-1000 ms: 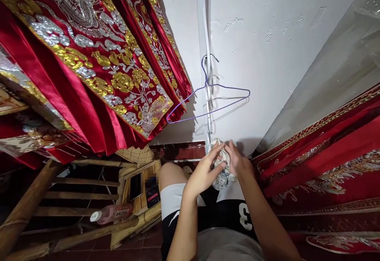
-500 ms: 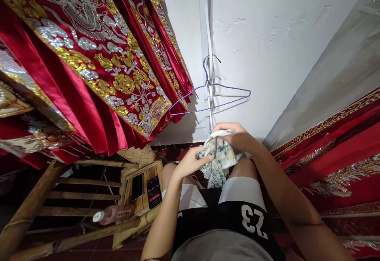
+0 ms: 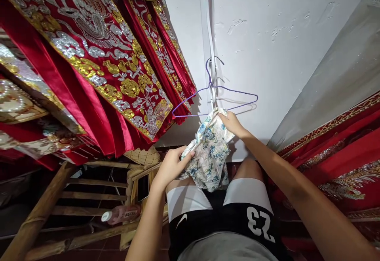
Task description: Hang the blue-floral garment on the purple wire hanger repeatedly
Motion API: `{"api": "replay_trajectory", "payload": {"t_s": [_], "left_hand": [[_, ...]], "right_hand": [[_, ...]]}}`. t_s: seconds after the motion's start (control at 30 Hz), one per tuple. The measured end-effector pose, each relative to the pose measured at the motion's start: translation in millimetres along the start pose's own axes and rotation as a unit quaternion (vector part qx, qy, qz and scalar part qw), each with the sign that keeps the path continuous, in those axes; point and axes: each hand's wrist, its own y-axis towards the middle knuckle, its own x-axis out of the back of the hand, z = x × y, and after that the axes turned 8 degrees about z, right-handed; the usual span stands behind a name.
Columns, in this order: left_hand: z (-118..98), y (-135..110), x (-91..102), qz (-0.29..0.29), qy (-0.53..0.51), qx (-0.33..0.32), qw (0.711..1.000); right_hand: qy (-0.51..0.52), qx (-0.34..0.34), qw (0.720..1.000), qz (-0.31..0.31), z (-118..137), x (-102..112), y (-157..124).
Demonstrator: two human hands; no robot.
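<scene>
A white cloth garment with a blue and green floral print (image 3: 208,154) is stretched between my two hands, above my lap. My left hand (image 3: 173,164) pinches its lower left edge, thumb on top. Higher up, my right hand (image 3: 231,123) grips the upper right edge, just below the hanger. The garment's exact kind I cannot tell. A purple wire hanger (image 3: 234,90) hangs from a white pole (image 3: 211,35) by the wall, its lower bar partly behind the cloth. Neither hand touches the hanger.
Red drapes with gold and silver embroidery (image 3: 127,79) hang at the left; more red fringed cloth (image 3: 335,158) is at the right. A bamboo chair (image 3: 95,195) stands at lower left, with a pink bottle (image 3: 121,214) and a phone (image 3: 143,186) nearby. A white wall (image 3: 261,47) lies ahead.
The bunched garment is now spread out between my hands. My right hand has moved up toward the hanger, and my left hand has shifted left. The view has tilted slightly.
</scene>
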Motion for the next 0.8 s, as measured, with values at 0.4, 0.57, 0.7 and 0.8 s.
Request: {"api": "replay_trajectory", "payload": {"t_s": [0.4, 0.57, 0.7, 0.8], "left_hand": [[17.1, 52.4, 18.4, -0.109, 0.213, 0.072, 0.968], [-0.5, 77.1, 35.0, -0.221, 0.159, -0.117, 0.955], [-1.8, 82.4, 41.1, -0.216, 0.255, -0.08, 0.939], [8.1, 73.6, 42.9, -0.178, 0.323, -0.04, 0.929]], "right_hand": [[0.033, 0.007, 0.999, -0.008, 38.3, 73.7, -65.2], [0.023, 0.008, 0.998, 0.056, 53.0, 70.4, -68.3], [-0.004, 0.014, 0.999, 0.047, 54.6, 67.7, -72.5], [-0.038, 0.016, 0.998, 0.036, 52.5, 69.4, -74.9]]}}
